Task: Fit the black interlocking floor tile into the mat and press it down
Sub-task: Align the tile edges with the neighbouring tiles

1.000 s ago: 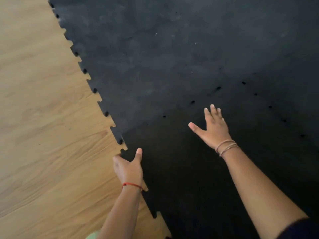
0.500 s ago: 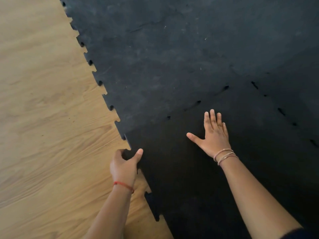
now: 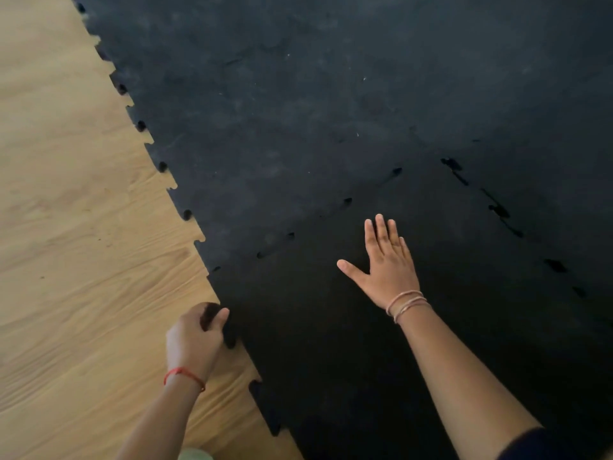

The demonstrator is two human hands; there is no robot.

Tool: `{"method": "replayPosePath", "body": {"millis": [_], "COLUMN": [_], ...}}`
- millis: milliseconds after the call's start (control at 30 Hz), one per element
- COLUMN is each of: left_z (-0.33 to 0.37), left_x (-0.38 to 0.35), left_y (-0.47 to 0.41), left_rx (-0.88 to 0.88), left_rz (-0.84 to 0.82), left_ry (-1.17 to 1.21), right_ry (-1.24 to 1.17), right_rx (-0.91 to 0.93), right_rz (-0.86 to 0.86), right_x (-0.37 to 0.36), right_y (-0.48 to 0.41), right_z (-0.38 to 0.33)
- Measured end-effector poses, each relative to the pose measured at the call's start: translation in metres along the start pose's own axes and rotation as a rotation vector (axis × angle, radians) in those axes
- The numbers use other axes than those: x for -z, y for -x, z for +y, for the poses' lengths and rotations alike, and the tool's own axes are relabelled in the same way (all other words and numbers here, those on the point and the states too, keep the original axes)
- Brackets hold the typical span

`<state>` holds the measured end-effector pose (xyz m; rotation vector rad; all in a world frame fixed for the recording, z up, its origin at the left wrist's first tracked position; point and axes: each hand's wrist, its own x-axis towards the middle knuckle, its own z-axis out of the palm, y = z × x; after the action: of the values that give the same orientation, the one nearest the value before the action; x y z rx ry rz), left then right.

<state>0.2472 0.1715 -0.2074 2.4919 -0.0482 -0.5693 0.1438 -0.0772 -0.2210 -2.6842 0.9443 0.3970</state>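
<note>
Tile point(image 3: 331, 343) edge pinched by left hand point(image 3: 195, 340); right hand point(image 3: 388, 270) flat, released.

Floor point(image 3: 76, 260): light wooden boards with a wavy grain, filling the left side from the far edge to the near edge.
Grain: long streaks running left to right, slanting a little, darker bands toward the near left.
Marks: a few small dark specks on the wood at mid left.
Right side: covered in black; no bare wood shows there.
Light: soft and even on the wood, brightest at the far left; the covered area is greyer far off and much darker near.
Walls, furniture, windows: out of view from here.
</note>
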Motion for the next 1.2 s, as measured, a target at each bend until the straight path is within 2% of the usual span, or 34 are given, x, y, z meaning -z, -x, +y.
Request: {"method": "replayPosePath", "body": {"millis": [100, 167, 233, 333, 533, 967, 1067, 1200], "left_z": [0.003, 0.01, 0.02, 0.033, 0.036, 0.028, 0.022, 0.019], "left_x": [0.008, 0.012, 0.004, -0.02, -0.031, -0.038, -0.035, -0.034], "left_y": [-0.009, -0.013, -0.012, -0.008, -0.005, 0.0, 0.002, 0.002], "left_rx": [-0.019, -0.08, -0.146, -0.117, -0.124, -0.13, -0.15, 0.069], "left_rz": [-0.074, 0.013, 0.102, 0.045, 0.07, -0.006, 0.035, 0.099], "left_ry": [-0.139, -0.195, -0.197, -0.121, -0.109, -0.134, -0.146, 0.036], "right_ry": [0.01, 0.036, 0.089, 0.139, 0.23, 0.207, 0.191, 0.196], "right_rx": [-0.022, -0.005, 0.12, 0.311, 0.313, 0.278, 0.306, 0.335], "right_rz": [-0.037, -0.007, 0.055, -0.007, 0.063, 0.047, 0.064, 0.039], "right_x": [0.004, 0.012, 0.021, 0.029, 0.023, 0.014, 0.019, 0.026], "right_y": [0.0, -0.006, -0.023, -0.047, -0.036, -0.031, -0.03, -0.031], "right_z": [0.0, -0.005, -0.016, -0.036, -0.023, -0.02, -0.02, -0.022]}}
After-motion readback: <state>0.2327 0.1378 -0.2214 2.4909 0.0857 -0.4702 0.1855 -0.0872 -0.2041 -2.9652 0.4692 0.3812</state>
